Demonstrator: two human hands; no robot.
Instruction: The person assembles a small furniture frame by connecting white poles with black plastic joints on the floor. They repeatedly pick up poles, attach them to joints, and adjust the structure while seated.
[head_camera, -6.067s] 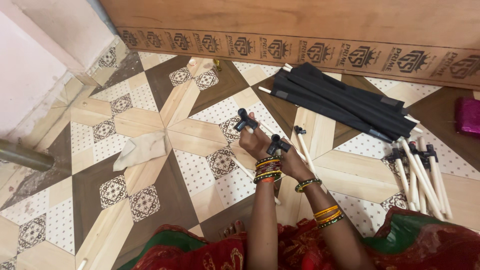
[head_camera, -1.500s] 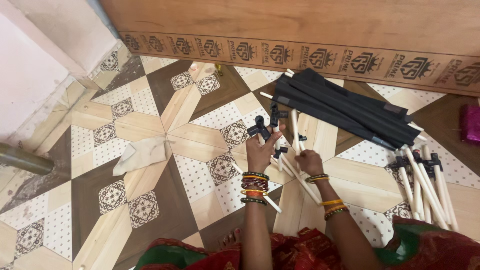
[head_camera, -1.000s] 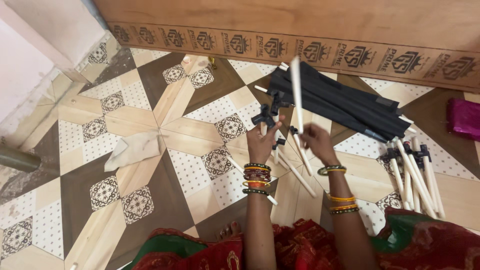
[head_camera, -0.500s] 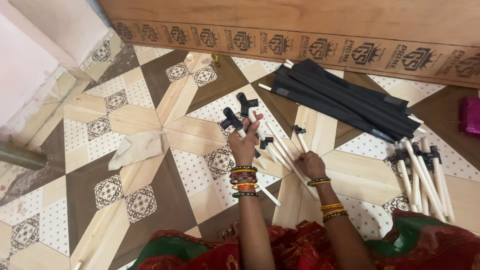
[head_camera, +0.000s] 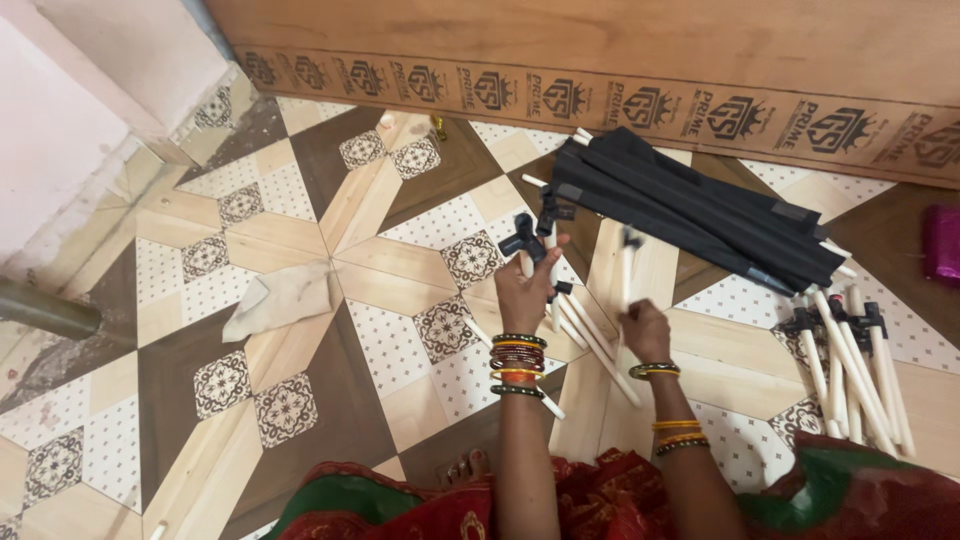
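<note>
The left hand (head_camera: 522, 292) gripped white rods with black connectors (head_camera: 535, 240) above the tiled floor (head_camera: 300, 190); the right hand (head_camera: 645, 328) pinched another white rod (head_camera: 628, 272), near the black bundle (head_camera: 690, 215)

A long brown cardboard strip (head_camera: 600, 100) with repeated black printed emblems runs along the wall base.

Patterned tile floor (head_camera: 300, 420) is carrying everything, wood-look & star-motif tiles alternating. Crumpled beige cloth (head_camera: 282, 298) is lying left of centre. Black fabric bundle w/ white rods (head_camera: 690, 210) is resting near the wooden board, top right. White rods w/ black connectors (head_camera: 850, 365) are sitting in a cluster at right; looser white rods (head_camera: 590, 335) are lying mid-floor.
</note>
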